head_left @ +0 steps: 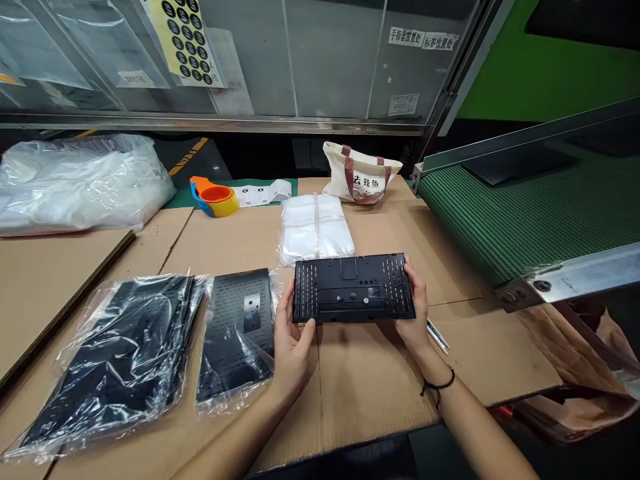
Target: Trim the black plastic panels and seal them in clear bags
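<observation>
Between my two hands is a black plastic panel (357, 288) with rows of vent slots at both ends, raised above the cardboard. My left hand (294, 343) grips its left end, the thumb at the lower edge. At the right end, my right hand (415, 310) has its fingers around the edge. Left of my left hand lies a black slotted panel in a clear bag (235, 333). Farther left, several black panels in clear bags (125, 353) are stacked. Just beyond the held panel sits a bundle of clear plastic bags (316, 230).
A green conveyor belt (540, 200) runs along the right. At the back stand a canvas bag (361, 175) and a colourful tape holder (215, 197). A large plastic-wrapped bundle (85, 180) lies back left. A metallic pen-like tool (438, 337) rests by my right wrist.
</observation>
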Demonstrator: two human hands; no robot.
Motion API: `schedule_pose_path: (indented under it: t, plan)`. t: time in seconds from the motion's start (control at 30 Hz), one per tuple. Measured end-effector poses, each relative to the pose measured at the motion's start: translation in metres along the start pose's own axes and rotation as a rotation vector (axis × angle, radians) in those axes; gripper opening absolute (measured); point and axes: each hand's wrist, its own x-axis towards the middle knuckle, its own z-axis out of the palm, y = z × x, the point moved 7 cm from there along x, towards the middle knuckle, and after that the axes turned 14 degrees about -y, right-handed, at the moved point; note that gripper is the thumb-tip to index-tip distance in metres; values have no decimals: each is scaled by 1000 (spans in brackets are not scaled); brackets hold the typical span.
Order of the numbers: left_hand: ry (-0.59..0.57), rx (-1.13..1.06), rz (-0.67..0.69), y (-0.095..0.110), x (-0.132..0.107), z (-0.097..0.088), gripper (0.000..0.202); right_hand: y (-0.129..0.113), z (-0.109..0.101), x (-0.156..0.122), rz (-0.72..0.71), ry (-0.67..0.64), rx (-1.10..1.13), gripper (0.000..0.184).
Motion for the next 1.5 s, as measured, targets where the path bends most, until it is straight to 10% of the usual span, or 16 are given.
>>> schedule_pose_path:
  t: [0.33, 0.43, 0.73, 1.07, 1.3, 1.5]
  plan:
    - [36, -146, 31, 1, -2, -1, 60, 0, -6, 5, 56, -29, -186, 39]
    - [59, -213, 109, 6, -2, -3, 58, 16, -4, 8, 177, -92, 158, 12]
    - [-77, -55, 111, 9, -4, 4, 56, 66, -8, -3, 471, 222, 686, 37]
    - [-21, 402, 359, 120, 42, -35, 23, 98, -25, -12, 529, 443, 982, 15]
    - [-404, 1117, 177, 44, 139, -24, 22, 84, -11, -3, 522, 397, 1089, 14]
    - [-605, 1340, 128, 0, 155, -23, 16, 77, -6, -1, 537, 424, 1154, 21]
